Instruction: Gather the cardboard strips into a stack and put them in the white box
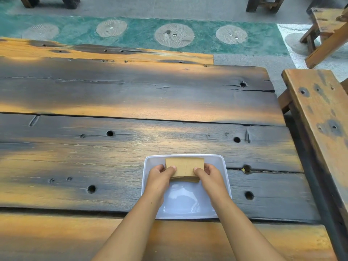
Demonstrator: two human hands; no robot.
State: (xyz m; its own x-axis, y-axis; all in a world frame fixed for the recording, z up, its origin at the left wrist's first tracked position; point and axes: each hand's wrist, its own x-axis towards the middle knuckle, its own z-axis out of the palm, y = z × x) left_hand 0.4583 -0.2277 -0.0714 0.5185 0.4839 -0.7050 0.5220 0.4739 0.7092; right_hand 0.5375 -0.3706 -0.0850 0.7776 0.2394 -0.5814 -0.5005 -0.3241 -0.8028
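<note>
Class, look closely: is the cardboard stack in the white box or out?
In or just above: both hands hold the cardboard stack within the white box rim; resting cannot tell.

The table (131, 95) is bare on the left and far side of the box (225, 166), free to pass. A bench (320, 113) stands close on the right, beyond the table edge.

Stack of cardboard strips (185, 167): both short ends covered by the left hand (160, 176) and right hand (209, 176); strip count too fine to tell; whether it rests on the box floor cannot be told
White box (225, 178): side walls partly hidden behind both forearms
Table (131, 102): left and near edges cut off by the frame
Bench (320, 113): right side cut off
Fingers of both hands: mostly hidden behind the stack
</note>
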